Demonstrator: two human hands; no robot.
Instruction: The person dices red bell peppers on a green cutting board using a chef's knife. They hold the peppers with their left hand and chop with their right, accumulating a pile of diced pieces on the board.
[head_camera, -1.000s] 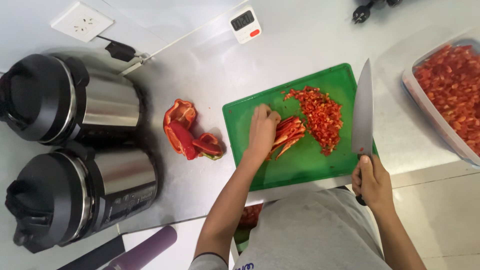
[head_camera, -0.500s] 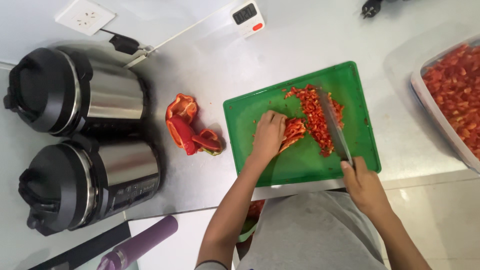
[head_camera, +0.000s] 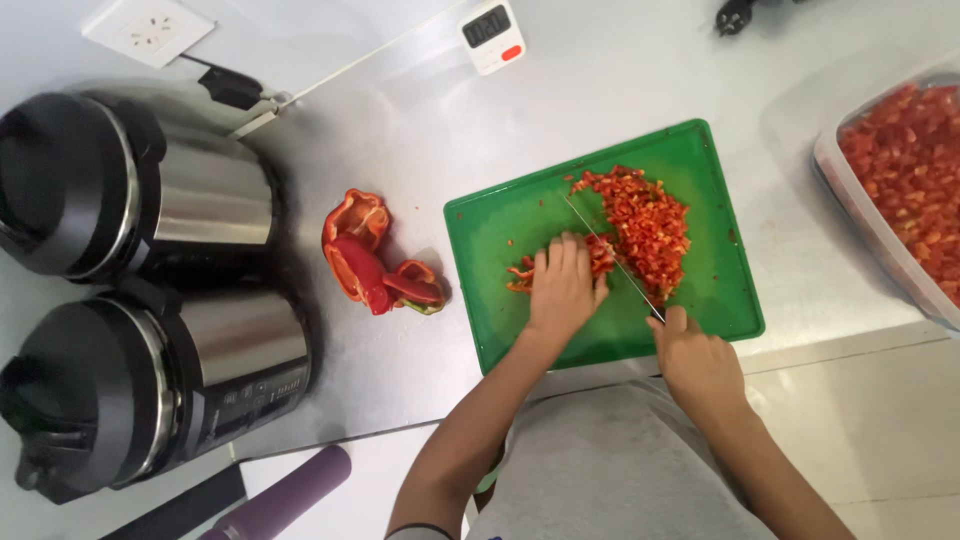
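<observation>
A green cutting board (head_camera: 520, 225) lies on the steel counter. My left hand (head_camera: 562, 285) presses down on red pepper strips (head_camera: 522, 274) near the board's middle, fingers curled over them. My right hand (head_camera: 695, 360) grips the handle of a knife (head_camera: 610, 255), whose blade stands edge-down on the strips just right of my left fingers. A heap of diced red pepper (head_camera: 645, 220) sits on the board beyond the blade.
Red pepper halves (head_camera: 370, 255) lie on the counter left of the board. Two steel-and-black cookers (head_camera: 120, 200) (head_camera: 150, 390) stand at the left. A clear tub of diced pepper (head_camera: 900, 170) is at the right edge. A white timer (head_camera: 493, 35) sits at the back.
The knife came down from held upright beside the board onto the strips next to my left hand. My left hand stayed on the strips.
</observation>
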